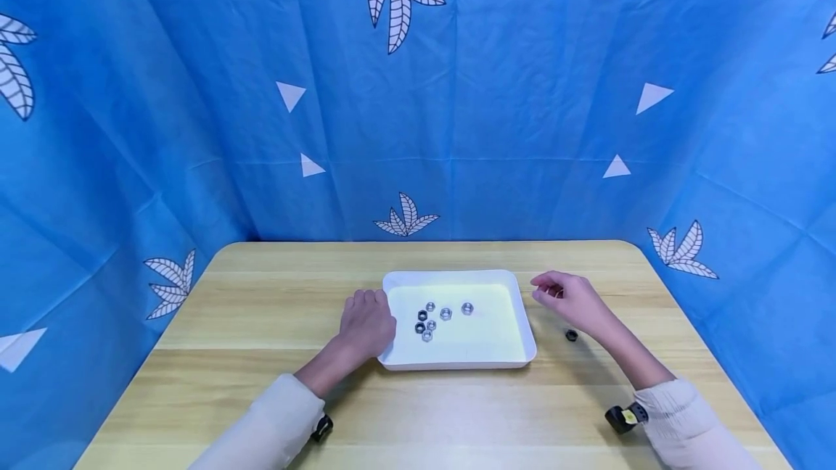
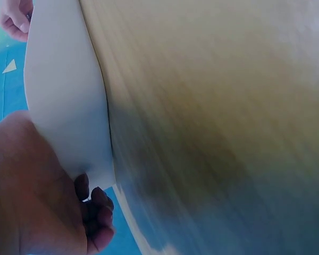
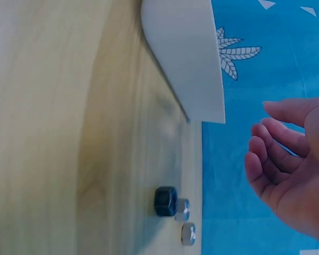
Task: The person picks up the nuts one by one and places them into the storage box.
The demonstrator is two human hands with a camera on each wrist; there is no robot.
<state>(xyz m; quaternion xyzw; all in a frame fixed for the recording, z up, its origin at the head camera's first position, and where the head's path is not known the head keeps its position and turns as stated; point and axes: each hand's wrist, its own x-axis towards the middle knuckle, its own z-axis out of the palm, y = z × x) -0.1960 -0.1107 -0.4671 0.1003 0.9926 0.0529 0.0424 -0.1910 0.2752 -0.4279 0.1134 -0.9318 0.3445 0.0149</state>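
My left hand (image 1: 367, 323) is at the left wall of the white tray (image 1: 480, 332), its fingers curled; in the left wrist view the fingers (image 2: 103, 215) lie by the tray's corner, and I cannot tell whether they grip anything. Inside the tray lie several silver hex nuts (image 1: 446, 314) and two black hex nuts (image 1: 420, 327). My right hand (image 1: 575, 303) hovers right of the tray, fingers loosely bent, thumb apart, nothing between them. A loose black nut (image 3: 165, 201) stands on the table near it, with two silver nuts (image 3: 188, 234) beyond, hidden by the hand in the head view.
The light wood table (image 1: 274, 310) carries the tray near its middle and extends to both sides and in front. A blue patterned curtain (image 1: 535, 78) hangs behind and at the sides. Black bands (image 1: 627, 418) are on the wrists below the pale sleeves.
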